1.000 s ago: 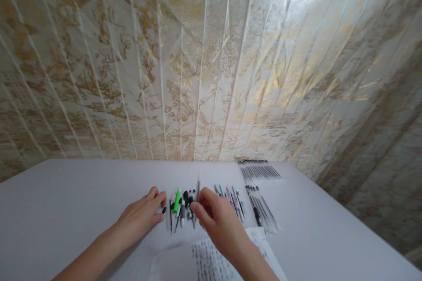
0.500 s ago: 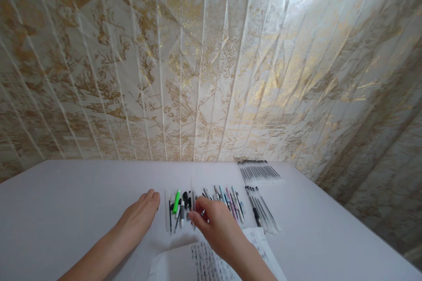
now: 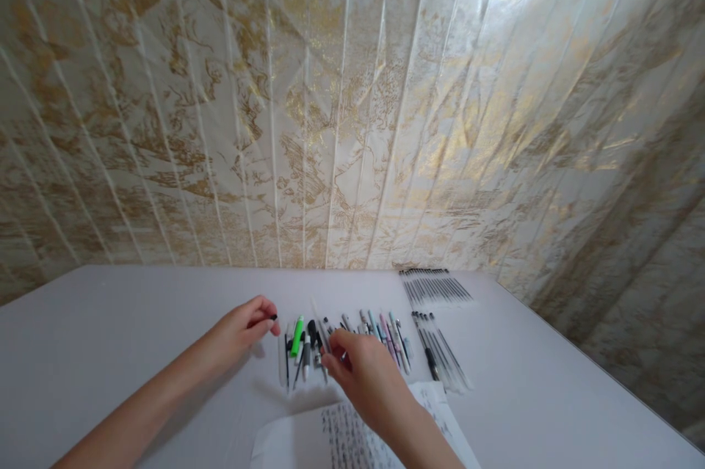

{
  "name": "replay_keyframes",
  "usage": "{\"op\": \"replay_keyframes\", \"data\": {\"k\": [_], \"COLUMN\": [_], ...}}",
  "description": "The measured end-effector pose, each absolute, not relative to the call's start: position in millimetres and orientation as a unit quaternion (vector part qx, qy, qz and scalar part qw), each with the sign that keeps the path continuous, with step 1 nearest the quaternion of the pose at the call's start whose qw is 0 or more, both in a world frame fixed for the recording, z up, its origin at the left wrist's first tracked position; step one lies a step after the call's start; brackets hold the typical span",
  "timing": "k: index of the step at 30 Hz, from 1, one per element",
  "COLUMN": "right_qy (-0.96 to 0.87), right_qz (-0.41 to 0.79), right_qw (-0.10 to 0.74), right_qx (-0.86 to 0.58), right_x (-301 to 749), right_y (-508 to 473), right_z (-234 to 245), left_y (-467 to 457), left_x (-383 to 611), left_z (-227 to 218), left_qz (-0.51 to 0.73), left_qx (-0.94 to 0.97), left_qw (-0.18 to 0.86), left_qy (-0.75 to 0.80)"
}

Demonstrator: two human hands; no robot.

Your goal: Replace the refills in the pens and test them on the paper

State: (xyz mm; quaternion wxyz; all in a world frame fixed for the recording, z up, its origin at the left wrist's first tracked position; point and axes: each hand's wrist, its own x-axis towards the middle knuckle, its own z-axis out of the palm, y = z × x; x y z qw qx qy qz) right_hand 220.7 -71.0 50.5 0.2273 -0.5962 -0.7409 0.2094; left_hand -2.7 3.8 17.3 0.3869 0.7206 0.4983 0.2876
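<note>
A row of assorted pens [image 3: 352, 340] lies on the white table [image 3: 110, 337], among them a green highlighter [image 3: 297, 335]. My right hand [image 3: 360, 373] hovers over the row's middle, fingers pinched round a thin clear pen [image 3: 319, 318] that sticks up and away from me. My left hand [image 3: 242, 329] is raised just left of the row, fingertips curled together on a small black piece [image 3: 274, 317], perhaps a cap. The pens under my right hand are hidden.
Two batches of thin black refills lie to the right, one near [image 3: 440, 355] and one farther back [image 3: 435, 285]. A sheet of handwritten paper [image 3: 352, 440] lies at the near edge under my right wrist. A gold-patterned curtain [image 3: 352, 102] hangs behind the table.
My left hand has lifted off the table and curled its fingertips on a small black piece. My right hand has drawn slightly back toward me with the thin pen tilted leftward.
</note>
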Motion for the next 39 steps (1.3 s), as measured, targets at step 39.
{"op": "replay_keyframes", "data": {"k": [39], "right_qy": [-0.763], "right_qz": [0.13], "right_qw": [0.233], "right_qx": [-0.589], "right_x": [219], "right_y": [-70], "right_z": [51], "left_y": [-12], "left_x": [0], "left_z": [59], "left_qz": [0.305], "left_qx": [0.789], "left_qw": [0.287], "left_qy": [0.45]}}
